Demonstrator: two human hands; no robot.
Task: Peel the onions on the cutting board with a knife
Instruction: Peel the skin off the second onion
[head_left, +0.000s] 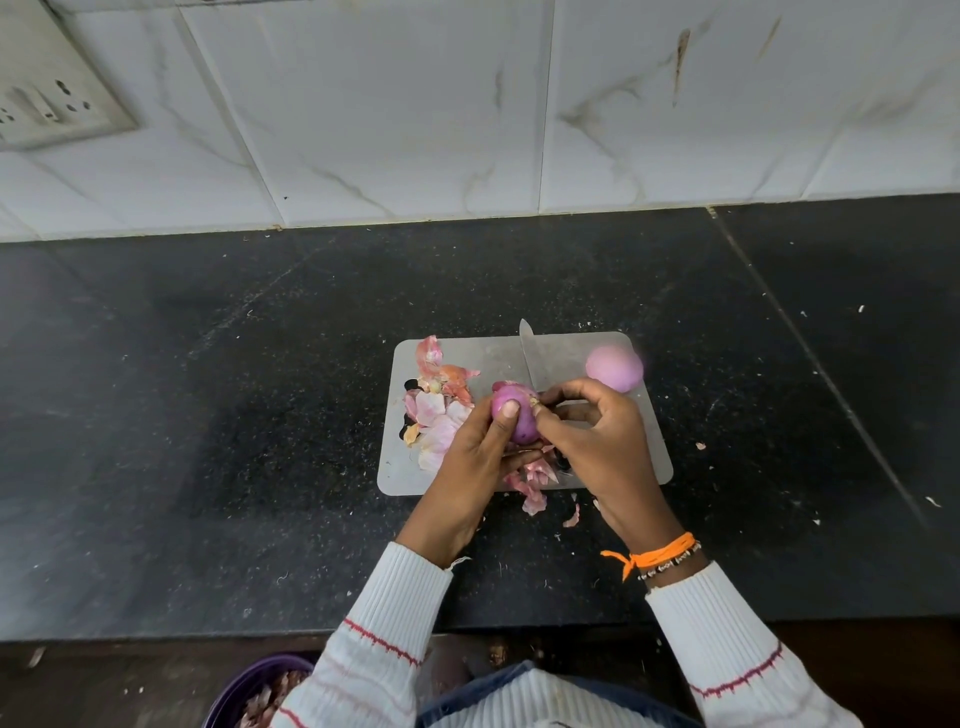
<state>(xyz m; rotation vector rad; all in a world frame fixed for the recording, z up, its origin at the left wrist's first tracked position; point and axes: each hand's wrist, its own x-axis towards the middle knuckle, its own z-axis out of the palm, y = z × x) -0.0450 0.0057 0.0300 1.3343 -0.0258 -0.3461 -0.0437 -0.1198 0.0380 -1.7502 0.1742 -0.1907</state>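
1 peeled onion (614, 367) sits at the far right corner of the cutting board (644, 452); peels (439, 410) are piled on its left side. Left hand (480, 457) grip holds the second onion (514, 418) above board centre, mostly bare. Right hand (597, 441) grip holds the knife (531, 358) and pinches skin at the onion's end, so I judge only final trimming is left.

A dark speckled stone surface (260, 415) runs to a wall of white marble-veined tiles (415, 104), a seam crossing it at the right. A grimy switch-and-socket plate (49, 98) sits upper left; a purple tub (249, 691) stands below the front edge
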